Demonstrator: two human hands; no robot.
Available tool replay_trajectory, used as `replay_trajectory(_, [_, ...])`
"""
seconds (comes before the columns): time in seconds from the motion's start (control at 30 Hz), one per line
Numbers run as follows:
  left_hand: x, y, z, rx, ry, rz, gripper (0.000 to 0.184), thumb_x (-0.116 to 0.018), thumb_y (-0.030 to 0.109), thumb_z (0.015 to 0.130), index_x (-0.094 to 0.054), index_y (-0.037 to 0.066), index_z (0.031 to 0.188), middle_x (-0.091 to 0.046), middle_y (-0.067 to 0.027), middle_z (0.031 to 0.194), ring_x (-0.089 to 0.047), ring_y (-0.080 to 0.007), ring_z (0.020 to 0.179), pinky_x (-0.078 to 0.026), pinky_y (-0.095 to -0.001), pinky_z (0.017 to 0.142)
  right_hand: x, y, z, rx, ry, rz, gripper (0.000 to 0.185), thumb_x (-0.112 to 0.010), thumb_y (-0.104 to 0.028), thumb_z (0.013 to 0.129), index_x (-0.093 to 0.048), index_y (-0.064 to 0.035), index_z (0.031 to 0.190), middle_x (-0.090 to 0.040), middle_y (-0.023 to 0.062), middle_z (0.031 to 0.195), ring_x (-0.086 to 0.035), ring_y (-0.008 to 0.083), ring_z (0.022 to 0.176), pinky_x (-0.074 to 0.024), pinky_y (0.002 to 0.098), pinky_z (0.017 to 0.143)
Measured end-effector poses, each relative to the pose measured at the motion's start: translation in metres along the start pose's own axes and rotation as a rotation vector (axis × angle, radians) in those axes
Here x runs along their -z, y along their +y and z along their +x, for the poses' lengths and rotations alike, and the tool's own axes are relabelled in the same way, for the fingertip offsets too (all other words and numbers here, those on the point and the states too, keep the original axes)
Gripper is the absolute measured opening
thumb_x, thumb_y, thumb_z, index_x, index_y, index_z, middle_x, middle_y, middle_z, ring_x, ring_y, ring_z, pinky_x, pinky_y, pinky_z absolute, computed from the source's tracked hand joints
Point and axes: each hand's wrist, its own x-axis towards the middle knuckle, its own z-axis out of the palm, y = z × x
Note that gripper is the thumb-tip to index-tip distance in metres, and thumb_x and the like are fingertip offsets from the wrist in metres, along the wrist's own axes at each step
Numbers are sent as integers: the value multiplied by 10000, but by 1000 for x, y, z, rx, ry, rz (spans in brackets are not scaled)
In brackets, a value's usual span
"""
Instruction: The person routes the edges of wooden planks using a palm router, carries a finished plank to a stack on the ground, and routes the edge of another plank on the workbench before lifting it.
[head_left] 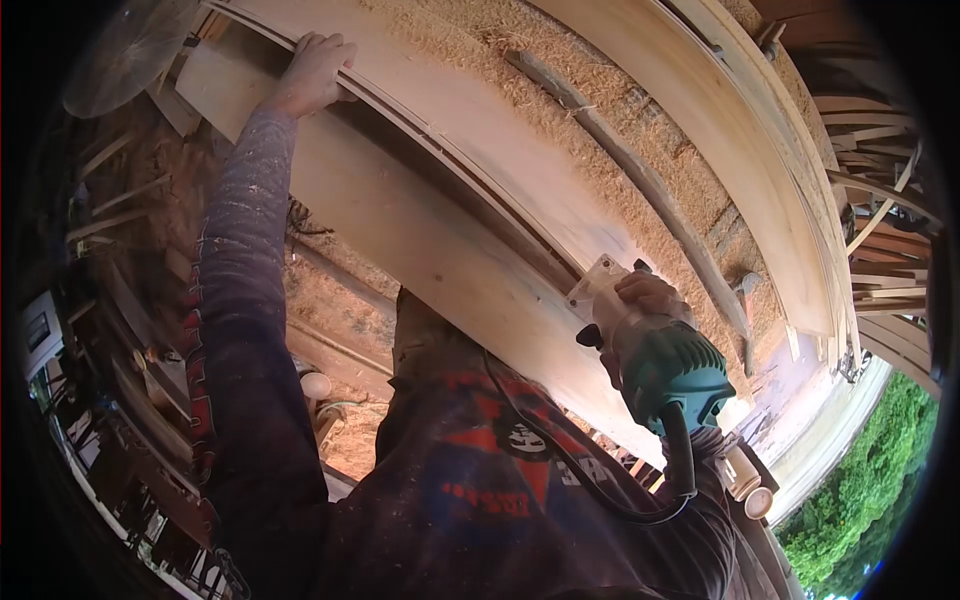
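Observation:
My left hand (pixel 318 75) is closed over the upper part of a long thin wooden strip (pixel 440 143), its fingers curled around the edge. The strip runs diagonally down to a trim router (pixel 678 372) with a teal motor housing, a clear base and a black cord. My right hand (pixel 648 297) is wrapped around the router's body near the base, partly hidden by the housing. The base rests at the lower end of the strip, and the bit cannot be seen. A wide pale board (pixel 430 255) lies below the strip, on the side nearest my body.
Wood shavings (pixel 470 40) cover much of the surface beyond the strip. A dark narrow batten (pixel 640 180) lies among them, with a hammer-like tool (pixel 746 290) near its lower end. Long curved boards (pixel 760 160) line the far side. Stacked timber (pixel 885 260) stands at the right.

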Motion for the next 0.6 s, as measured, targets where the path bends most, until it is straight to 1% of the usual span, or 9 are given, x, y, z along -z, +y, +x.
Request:
replay_trajectory(0.23, [-4, 5, -4, -5, 105, -23, 461, -911, 198, 626, -603, 92, 952, -590, -87, 1032, -513, -346, 1139, -349, -474, 1109, -50, 14, 88, 65, -152, 59, 798, -985, -150, 628, -539, -99, 1287, -648, 162, 1168, -634, 314, 1110, -505, 478, 1000])
replay_trajectory(0.27, [4, 10, -4, 74, -10, -93, 593, -926, 228, 601, -622, 95, 1093, -589, -93, 1161, -467, -353, 1278, -303, -508, 1175, -57, 12, 103, 29, -197, -3, 811, -994, -151, 615, -545, -100, 1289, -649, 162, 1169, -634, 310, 1111, -516, 469, 978])
replay_trajectory(0.3, [0, 8, -5, 84, 7, -92, 593, -926, 228, 601, -622, 95, 1093, -589, -93, 1161, -467, -353, 1278, -303, -508, 1175, -65, 8, 116, -9, -242, -65, 825, -1002, -152, 602, -551, -102, 1291, -649, 161, 1170, -633, 306, 1113, -527, 461, 956])
replay_trajectory(0.37, [-14, 6, -11, 33, 293, -106, 926, -959, 285, 509, -566, 118, 1331, -503, -64, 1399, -351, -343, 1434, -233, -558, 1223, -84, 1, 138, 55, -220, -153, 830, -999, -106, 583, -563, -95, 1290, -647, 160, 1184, -636, 305, 1124, -540, 456, 948])
replay_trajectory(0.4, [-14, 6, -15, 97, 253, -136, 1186, -981, 324, 505, -398, 155, 1524, -380, -106, 1540, -242, -336, 1521, -171, -584, 1257, -92, 5, 148, -4, -201, -37, 825, -993, -79, 581, -566, -87, 1287, -646, 159, 1193, -638, 306, 1131, -542, 453, 956])
replay_trajectory(0.43, [-15, 4, -19, 107, 263, -137, 1186, -981, 324, 505, -398, 155, 1524, -380, -106, 1540, -242, -336, 1521, -171, -584, 1257, -100, 8, 160, -66, -181, 78, 820, -986, -53, 579, -569, -79, 1285, -644, 158, 1202, -641, 306, 1138, -544, 450, 964])
replay_trajectory(0.5, [-33, 0, -27, 216, 628, -184, 1330, -986, 460, 485, -292, 105, 1562, -339, -203, 1538, -230, -406, 1502, -183, -601, 1253, -121, 0, 182, 47, -199, 19, 809, -972, -14, 587, -571, -71, 1286, -641, 168, 1212, -643, 311, 1144, -548, 437, 975])
replay_trajectory(0.53, [-44, -1, -31, 229, 636, -187, 1330, -986, 460, 485, -292, 105, 1562, -339, -203, 1538, -230, -406, 1502, -183, -601, 1253, -131, -8, 190, 3, -163, 25, 727, -948, -56, 616, -593, -76, 1250, -648, 145, 1215, -652, 279, 1133, -541, 412, 981])
replay_trajectory(0.6, [-71, -3, -35, 348, 852, -456, 1534, -961, 606, 429, -145, 75, 1615, -235, -285, 1606, -192, -480, 1516, -179, -601, 1257, -144, -8, 209, -35, -142, 26, 647, -924, -98, 645, -614, -81, 1213, -655, 122, 1217, -661, 247, 1121, -535, 387, 987])
